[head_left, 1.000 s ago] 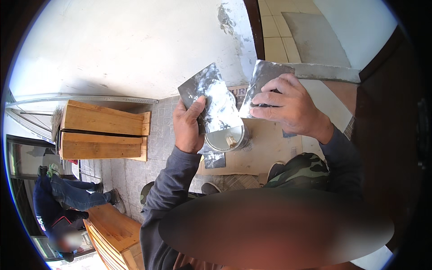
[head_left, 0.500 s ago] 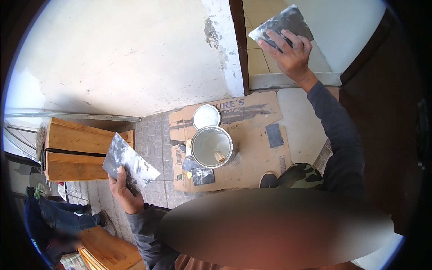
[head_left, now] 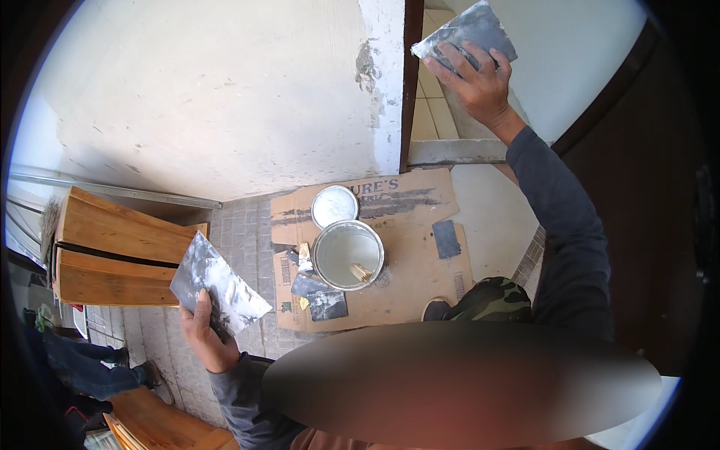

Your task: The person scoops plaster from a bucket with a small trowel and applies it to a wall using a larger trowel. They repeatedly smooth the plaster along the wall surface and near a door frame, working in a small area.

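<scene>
My left hand (head_left: 206,336) grips a dark, flat putty spreader (head_left: 238,294) by its lower edge, thumb on top; white paste is smeared across its face. Raised at the upper right, my right hand (head_left: 484,88) has its fingers spread over a second dark putty spreader (head_left: 469,31), whitish along its edges. That spreader appears near the doorway's edge; whether it touches a surface I cannot tell. Between my arms, an open can (head_left: 380,264) of pale paste stands on the floor, with a brush (head_left: 361,272) inside. Its round lid (head_left: 334,206) lies beside it.
Flattened cardboard (head_left: 405,300) lies under the can, with several dark plates (head_left: 328,305) on it. A patchy white wall (head_left: 225,90) rises ahead, beside a dark door frame (head_left: 411,90). Wooden boards (head_left: 120,277) stand at left, near another person's legs (head_left: 94,367).
The view has shifted a little, so the can and cardboard sit lower and further left. My right hand with its spreader is slightly higher in the picture. Both hands keep their holds.
</scene>
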`<state>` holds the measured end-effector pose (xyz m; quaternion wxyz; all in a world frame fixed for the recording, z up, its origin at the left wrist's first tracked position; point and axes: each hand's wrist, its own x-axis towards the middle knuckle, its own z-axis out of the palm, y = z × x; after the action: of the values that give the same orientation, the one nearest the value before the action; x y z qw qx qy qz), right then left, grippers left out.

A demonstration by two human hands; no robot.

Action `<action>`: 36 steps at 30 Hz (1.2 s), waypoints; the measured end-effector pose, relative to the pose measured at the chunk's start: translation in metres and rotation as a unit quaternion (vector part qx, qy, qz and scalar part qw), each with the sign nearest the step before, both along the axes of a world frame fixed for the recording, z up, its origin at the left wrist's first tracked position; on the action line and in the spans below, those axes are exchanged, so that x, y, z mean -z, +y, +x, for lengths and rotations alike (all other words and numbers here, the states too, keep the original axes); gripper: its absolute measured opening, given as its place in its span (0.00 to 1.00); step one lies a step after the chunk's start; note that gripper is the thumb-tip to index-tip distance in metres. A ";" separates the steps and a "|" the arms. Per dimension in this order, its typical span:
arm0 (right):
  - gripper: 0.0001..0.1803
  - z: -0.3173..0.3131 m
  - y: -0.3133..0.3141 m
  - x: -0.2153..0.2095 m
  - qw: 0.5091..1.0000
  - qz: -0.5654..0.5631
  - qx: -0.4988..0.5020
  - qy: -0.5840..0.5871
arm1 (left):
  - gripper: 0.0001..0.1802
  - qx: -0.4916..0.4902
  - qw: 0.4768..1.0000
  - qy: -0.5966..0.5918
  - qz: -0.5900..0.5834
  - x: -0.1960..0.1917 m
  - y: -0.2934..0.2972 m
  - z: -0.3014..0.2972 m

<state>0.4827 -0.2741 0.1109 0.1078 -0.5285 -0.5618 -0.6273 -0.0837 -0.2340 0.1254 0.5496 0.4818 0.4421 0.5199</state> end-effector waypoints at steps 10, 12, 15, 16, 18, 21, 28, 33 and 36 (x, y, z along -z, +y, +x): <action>0.18 -0.001 0.002 -0.012 0.999 -0.017 0.009 -0.034 | 0.18 0.034 0.999 -0.028 -0.013 -0.002 -0.002 0.004; 0.18 0.003 0.002 -0.014 0.997 -0.032 0.027 -0.060 | 0.18 0.019 0.999 -0.025 -0.027 -0.003 -0.002 0.004; 0.20 0.003 0.000 -0.016 0.997 -0.049 0.030 -0.054 | 0.18 0.008 0.999 -0.020 -0.028 -0.005 -0.005 0.002; 0.21 0.002 -0.002 -0.016 0.997 -0.031 -0.003 -0.075 | 0.19 0.000 0.999 -0.014 -0.036 -0.005 -0.006 0.002; 0.20 -0.003 -0.003 -0.016 0.998 -0.031 0.025 -0.045 | 0.18 0.024 0.999 -0.028 -0.030 -0.006 -0.006 0.002; 0.19 -0.011 0.000 -0.015 0.998 -0.037 0.046 -0.037 | 0.18 0.023 0.998 -0.036 -0.044 -0.007 -0.006 0.003; 0.18 -0.012 0.002 -0.012 0.998 -0.026 -0.003 -0.059 | 0.19 0.033 0.998 -0.050 -0.019 -0.004 -0.009 0.001; 0.18 0.000 0.001 -0.014 0.994 -0.077 0.032 -0.072 | 0.19 0.015 0.999 -0.017 -0.034 -0.006 -0.008 -0.003; 0.18 0.001 0.001 -0.015 0.995 -0.076 0.024 -0.054 | 0.19 0.007 0.999 -0.033 -0.030 -0.005 -0.010 -0.001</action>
<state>0.4840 -0.2728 0.1256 0.0217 -0.5138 -0.6000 -0.6128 -0.0850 -0.2441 0.1308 0.5818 0.4508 0.4357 0.5181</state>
